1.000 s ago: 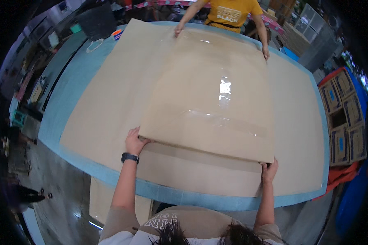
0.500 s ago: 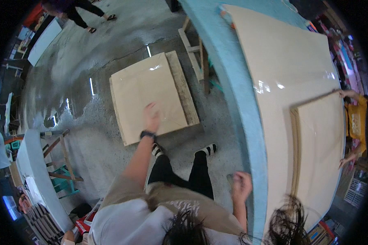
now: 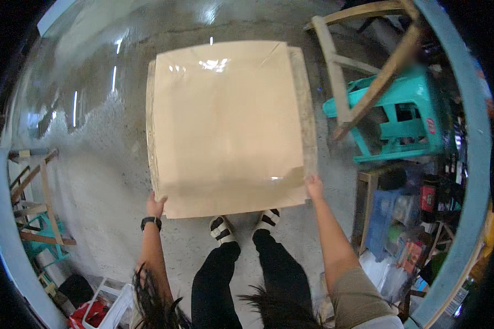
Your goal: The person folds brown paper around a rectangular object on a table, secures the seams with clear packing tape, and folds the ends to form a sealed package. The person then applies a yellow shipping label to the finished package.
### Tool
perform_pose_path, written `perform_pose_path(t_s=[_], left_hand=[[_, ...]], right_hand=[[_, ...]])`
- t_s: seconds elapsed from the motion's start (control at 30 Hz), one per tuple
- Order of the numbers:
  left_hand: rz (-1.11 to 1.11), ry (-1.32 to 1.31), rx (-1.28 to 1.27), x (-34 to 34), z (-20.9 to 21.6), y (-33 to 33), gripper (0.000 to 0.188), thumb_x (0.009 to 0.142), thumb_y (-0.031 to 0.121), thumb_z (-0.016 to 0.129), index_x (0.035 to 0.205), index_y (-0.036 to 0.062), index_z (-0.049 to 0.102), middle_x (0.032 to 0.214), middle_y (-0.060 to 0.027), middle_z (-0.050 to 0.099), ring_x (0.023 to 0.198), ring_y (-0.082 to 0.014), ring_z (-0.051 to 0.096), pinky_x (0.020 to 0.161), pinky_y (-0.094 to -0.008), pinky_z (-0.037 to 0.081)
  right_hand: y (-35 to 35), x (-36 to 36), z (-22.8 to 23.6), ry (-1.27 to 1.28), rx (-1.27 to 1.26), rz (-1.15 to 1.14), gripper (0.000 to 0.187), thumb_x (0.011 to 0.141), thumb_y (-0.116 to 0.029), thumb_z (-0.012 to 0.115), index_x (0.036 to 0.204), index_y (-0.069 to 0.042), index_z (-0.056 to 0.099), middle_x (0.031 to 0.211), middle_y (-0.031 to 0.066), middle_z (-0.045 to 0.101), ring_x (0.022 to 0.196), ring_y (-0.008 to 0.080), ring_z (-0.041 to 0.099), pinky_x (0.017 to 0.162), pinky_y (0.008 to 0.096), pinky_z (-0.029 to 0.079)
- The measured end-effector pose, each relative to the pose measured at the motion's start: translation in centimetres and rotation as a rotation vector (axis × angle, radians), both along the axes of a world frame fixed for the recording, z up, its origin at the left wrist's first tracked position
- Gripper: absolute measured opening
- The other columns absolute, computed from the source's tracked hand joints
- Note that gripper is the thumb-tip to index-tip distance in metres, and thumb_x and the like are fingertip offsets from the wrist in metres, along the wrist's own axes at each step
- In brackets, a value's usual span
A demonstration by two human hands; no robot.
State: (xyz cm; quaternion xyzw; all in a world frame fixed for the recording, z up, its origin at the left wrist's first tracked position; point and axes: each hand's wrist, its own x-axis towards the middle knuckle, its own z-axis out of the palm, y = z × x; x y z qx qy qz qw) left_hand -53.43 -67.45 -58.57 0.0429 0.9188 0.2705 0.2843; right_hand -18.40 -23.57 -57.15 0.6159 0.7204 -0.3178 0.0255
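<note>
A large square stack of tan sheets (image 3: 228,126), glossy on top, lies low over the concrete floor in front of my feet. My left hand (image 3: 156,205), with a dark watch on the wrist, grips the near left corner, its thumb on top. At the near right edge my right hand (image 3: 314,187) holds the stack too; its fingers are partly hidden beneath. A paler, worn board (image 3: 308,109) shows along the right side, under the top sheets. I cannot tell whether the stack is lifted off the floor.
Turquoise plastic stools (image 3: 400,115) and a wooden trestle (image 3: 337,71) stand at the right, below a light-blue table edge (image 3: 477,126). Bins and packages (image 3: 392,219) crowd under it. Another trestle (image 3: 45,192) supports a table at the left. The concrete floor (image 3: 104,175) has wet patches.
My view has turned right and down toward the floor stack. Both hands, which were apart from it and moving, now grip its near corners. The tabletop sheets have largely left the view.
</note>
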Motion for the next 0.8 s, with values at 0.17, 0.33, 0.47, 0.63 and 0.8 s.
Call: perform_pose_path(t_s=[0.17,0.33,0.47,0.63,0.8], left_hand=[[0.104,-0.186,-0.054,-1.4,-6.5,5.2,0.076,0.068,0.055,0.062,0.111,-0.0072,0.052,0.106,-0.0242,0.057,0.100,-0.0347,0.055,0.084,-0.0388,0.043],[0.214,-0.035,-0.256,-4.6,-5.8,0.4,0.082,0.063,0.063,0.062,0.104,-0.0070,0.056,0.094,-0.0220,0.061,0.093,-0.0336,0.058,0.080,-0.0383,0.044],[0.248,-0.185,-0.101,-6.7,-6.7,3.8,0.085,0.062,0.067,0.060,0.103,-0.0074,0.056,0.095,-0.0227,0.061,0.095,-0.0336,0.057,0.082,-0.0386,0.043],[-0.408,-0.038,-0.319,-4.3,-5.6,4.3,0.046,0.090,0.043,0.035,0.116,0.0103,0.054,0.108,-0.0159,0.059,0.096,-0.0277,0.057,0.085,-0.0378,0.042],[0.212,-0.319,0.028,-8.1,-2.7,-7.2,0.048,0.089,0.039,0.039,0.119,0.0019,0.046,0.107,-0.0164,0.057,0.092,-0.0230,0.057,0.077,-0.0358,0.048]], right_hand=[[1.6,-4.2,-6.7,-0.095,0.006,-0.134,0.062,0.073,-0.046,0.060,0.109,0.004,0.053,0.110,0.0245,0.054,0.102,0.0363,0.051,0.088,0.0402,0.039],[0.2,-7.3,-4.5,-0.168,-0.149,0.019,0.066,0.072,-0.049,0.061,0.112,0.003,0.053,0.111,0.0235,0.054,0.104,0.0365,0.051,0.087,0.0386,0.041],[3.2,-4.9,-4.8,0.341,-0.493,-0.269,0.060,0.073,-0.044,0.062,0.111,0.002,0.056,0.113,0.0164,0.055,0.105,0.0251,0.052,0.087,0.0362,0.041],[1.1,-3.9,-3.8,0.429,-0.788,-0.392,0.038,0.085,-0.031,0.048,0.105,0.001,0.056,0.099,0.0126,0.061,0.084,0.0254,0.060,0.078,0.0380,0.047],[-6.2,-6.7,1.7,-0.017,-0.172,0.002,0.060,0.073,-0.042,0.065,0.111,0.002,0.051,0.115,0.0221,0.052,0.106,0.0340,0.050,0.088,0.0390,0.040]])
